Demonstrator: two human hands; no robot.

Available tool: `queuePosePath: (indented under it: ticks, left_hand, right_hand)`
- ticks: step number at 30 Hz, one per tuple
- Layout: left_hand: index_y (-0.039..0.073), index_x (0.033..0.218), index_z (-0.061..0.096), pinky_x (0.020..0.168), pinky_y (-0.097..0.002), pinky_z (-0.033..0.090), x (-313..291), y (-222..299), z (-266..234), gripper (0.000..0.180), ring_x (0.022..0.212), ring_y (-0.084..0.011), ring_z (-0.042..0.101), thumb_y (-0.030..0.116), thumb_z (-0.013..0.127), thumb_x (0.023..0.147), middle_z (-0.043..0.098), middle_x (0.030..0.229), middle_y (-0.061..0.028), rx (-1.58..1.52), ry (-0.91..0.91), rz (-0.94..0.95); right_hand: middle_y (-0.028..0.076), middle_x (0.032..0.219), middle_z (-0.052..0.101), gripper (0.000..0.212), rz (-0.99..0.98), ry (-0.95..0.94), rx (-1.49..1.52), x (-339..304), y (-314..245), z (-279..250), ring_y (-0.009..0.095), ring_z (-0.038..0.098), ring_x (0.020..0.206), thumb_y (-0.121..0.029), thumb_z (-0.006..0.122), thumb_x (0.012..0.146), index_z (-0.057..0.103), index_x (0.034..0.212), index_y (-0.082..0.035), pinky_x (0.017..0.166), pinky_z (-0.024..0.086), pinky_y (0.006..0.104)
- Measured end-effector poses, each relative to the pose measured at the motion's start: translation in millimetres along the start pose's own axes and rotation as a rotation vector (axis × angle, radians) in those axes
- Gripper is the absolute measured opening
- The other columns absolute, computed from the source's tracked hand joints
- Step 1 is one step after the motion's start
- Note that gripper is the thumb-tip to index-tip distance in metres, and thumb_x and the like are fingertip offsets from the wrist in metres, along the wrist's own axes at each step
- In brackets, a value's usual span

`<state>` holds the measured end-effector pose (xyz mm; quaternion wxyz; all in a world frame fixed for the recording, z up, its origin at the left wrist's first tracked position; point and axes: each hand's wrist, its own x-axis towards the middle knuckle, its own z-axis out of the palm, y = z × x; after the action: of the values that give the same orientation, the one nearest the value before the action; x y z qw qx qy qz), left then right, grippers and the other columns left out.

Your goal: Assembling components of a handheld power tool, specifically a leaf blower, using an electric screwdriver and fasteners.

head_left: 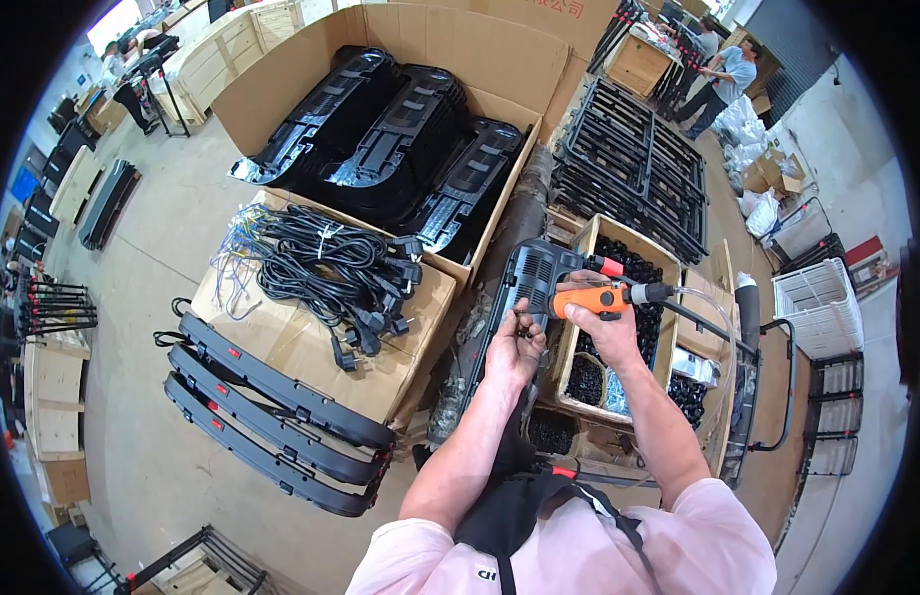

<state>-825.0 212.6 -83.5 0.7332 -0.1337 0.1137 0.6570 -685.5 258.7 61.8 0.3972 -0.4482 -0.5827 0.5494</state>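
Note:
My right hand (617, 332) grips an orange air screwdriver (587, 299), which lies roughly sideways with a clear hose running off its right end. The tool's left end is close to a long black plastic housing (535, 266) with vent slots, set in front of me. My left hand (517, 345) is beside that housing, palm partly up and fingers curled together. Something small may be between its fingers, but I cannot make it out. Just right of both hands, a wooden box (563, 389) with compartments holds many small black parts.
Bundled black power cables (326, 268) lie on a carton (420, 337), with curved black strips (272, 416) along its near left side. Behind stands an open carton (519, 45) of glossy black covers (381, 149). Black metal frames (633, 164) are stacked far right. Other people (728, 74) work farther back.

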Motion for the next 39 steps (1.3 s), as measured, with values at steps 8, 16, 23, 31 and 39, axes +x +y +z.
queuePosePath:
  ticks: [8, 16, 23, 31, 39]
  left_hand:
    - [-0.002, 0.125, 0.060, 0.091, -0.0378, 0.062, -22.7, -21.6, 20.2, 0.027, 0.096, -0.0221, 0.071, 0.020, 0.051, 0.112, 0.068, 0.112, -0.0135, 0.288, 0.195, -0.094]
    - [0.006, 0.115, 0.067, 0.068, -0.0248, 0.056, -38.2, -30.5, -3.3, 0.024, 0.073, -0.0109, 0.062, 0.027, 0.056, 0.112, 0.064, 0.089, 0.0012, 0.439, 0.104, -0.178]
    - [0.003, 0.121, 0.068, 0.072, -0.0236, 0.055, -58.8, -29.9, -7.6, 0.024, 0.077, -0.0098, 0.061, 0.023, 0.060, 0.110, 0.065, 0.091, 0.0014, 0.600, 0.117, -0.160]
    - [0.002, 0.120, 0.067, 0.073, -0.0280, 0.062, -80.7, -25.6, -11.2, 0.021, 0.080, -0.0147, 0.071, 0.019, 0.058, 0.110, 0.074, 0.099, -0.0072, 0.485, 0.189, -0.091]
    - [0.006, 0.113, 0.069, 0.064, -0.0253, 0.060, -98.4, -0.5, -27.8, 0.026, 0.072, -0.0126, 0.068, 0.032, 0.063, 0.108, 0.069, 0.086, -0.0009, 0.155, 0.277, -0.046]
  right_hand:
    - [0.016, 0.125, 0.072, 0.053, -0.110, 0.068, -0.082, 26.7, 22.2, 15.3, 0.021, 0.069, 0.115, -0.007, 0.079, 0.089, 0.059, 0.137, 0.003, 0.106, 0.054, 0.0372]
    - [0.014, 0.123, 0.073, 0.054, -0.087, 0.030, -0.096, 43.3, 34.5, 25.4, 0.019, 0.069, 0.114, -0.008, 0.082, 0.086, 0.060, 0.135, 0.003, 0.103, 0.056, 0.0359]
    - [0.004, 0.105, 0.074, 0.031, -0.060, -0.046, -0.390, 65.0, 25.5, 36.4, 0.013, 0.069, 0.098, -0.011, 0.084, 0.084, 0.071, 0.111, -0.002, 0.089, 0.056, 0.0309]
    - [0.004, 0.103, 0.076, 0.039, -0.057, -0.015, -0.404, 70.9, 24.4, 38.1, 0.012, 0.070, 0.094, -0.016, 0.083, 0.083, 0.072, 0.119, -0.005, 0.089, 0.056, 0.0312]
    - [0.017, 0.123, 0.073, 0.057, -0.017, -0.070, 0.000, -29.5, -9.0, 24.5, 0.023, 0.070, 0.115, -0.010, 0.080, 0.086, 0.057, 0.137, 0.004, 0.104, 0.055, 0.0384]
